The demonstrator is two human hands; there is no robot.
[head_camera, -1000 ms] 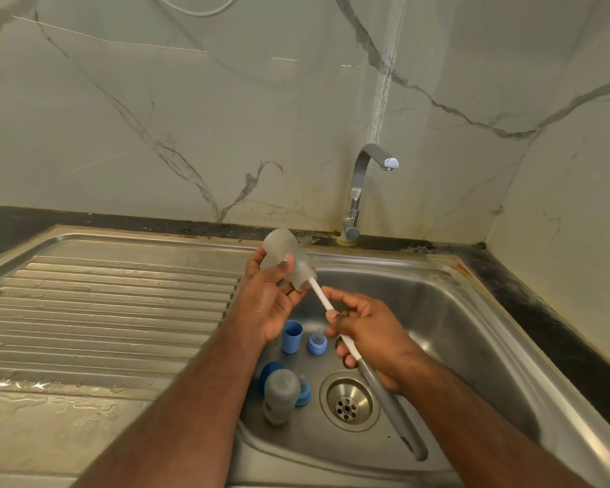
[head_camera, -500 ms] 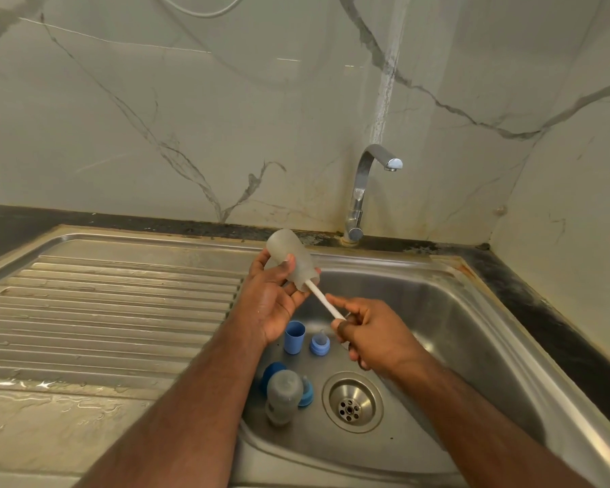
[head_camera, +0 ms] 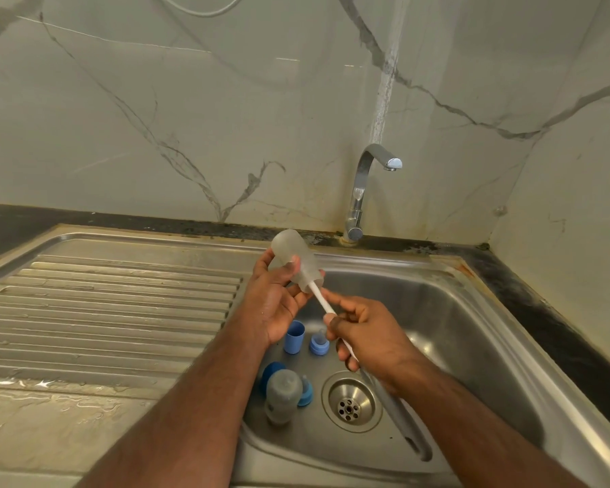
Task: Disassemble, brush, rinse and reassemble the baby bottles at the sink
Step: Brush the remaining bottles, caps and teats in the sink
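Note:
My left hand (head_camera: pixel 275 304) grips a frosted, open baby bottle (head_camera: pixel 294 260) over the sink's left rim, base tilted up and away. A bottle brush (head_camera: pixel 323 302) with a white stem and grey handle goes into the bottle's mouth; my right hand (head_camera: pixel 363 332) holds the stem. In the steel sink (head_camera: pixel 472 329) lie a second frosted bottle (head_camera: pixel 283 394), a blue cap (head_camera: pixel 294 337), a blue collar with teat (head_camera: pixel 319 344), another blue cap (head_camera: pixel 271 372) and a blue collar (head_camera: pixel 305 392) beside that bottle.
A chrome tap (head_camera: pixel 361 191) stands behind the basin, no water running. The drain (head_camera: pixel 351 401) sits at the basin's middle. A ribbed, wet draining board (head_camera: pixel 103 311) stretches to the left. Marble walls close in behind and on the right.
My right hand slid up toward the bottle and then back a little, working the brush in and out. The left hand and bottle stayed almost still.

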